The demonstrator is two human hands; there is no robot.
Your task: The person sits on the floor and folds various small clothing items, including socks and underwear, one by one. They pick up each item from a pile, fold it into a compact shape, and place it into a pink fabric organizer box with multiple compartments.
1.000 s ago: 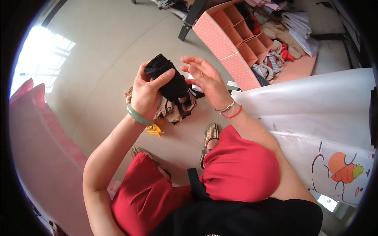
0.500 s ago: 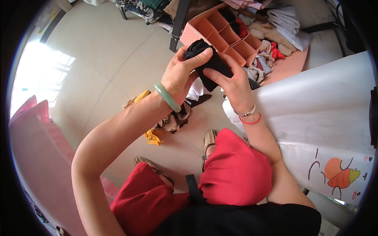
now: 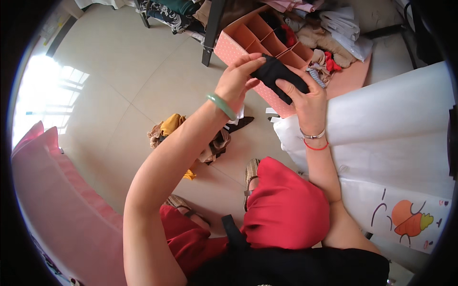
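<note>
2 hands [image 3: 272, 88] hold black cloth [image 3: 278, 76] over beige tile floor [image 3: 119, 81].

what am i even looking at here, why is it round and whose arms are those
The picture comes from a wide fisheye camera worn on a person's head, looking down. That is why it is round and straight edges bend near the rim. The arms rising from the lower edge are the wearer's own.

The left hand, with a green bangle on its wrist, and the right hand, with a thin silver bracelet and a red cord, together hold a small folded black cloth item. They hold it over a pink dotted fabric organiser box with open compartments, some already holding folded pieces.

Below, on the pale tiled floor, lies a loose heap of mustard, tan and dark clothes. The red shapes lower down are the wearer's knees in red trousers. A white sheet with a cartoon print lies on the right.
</note>
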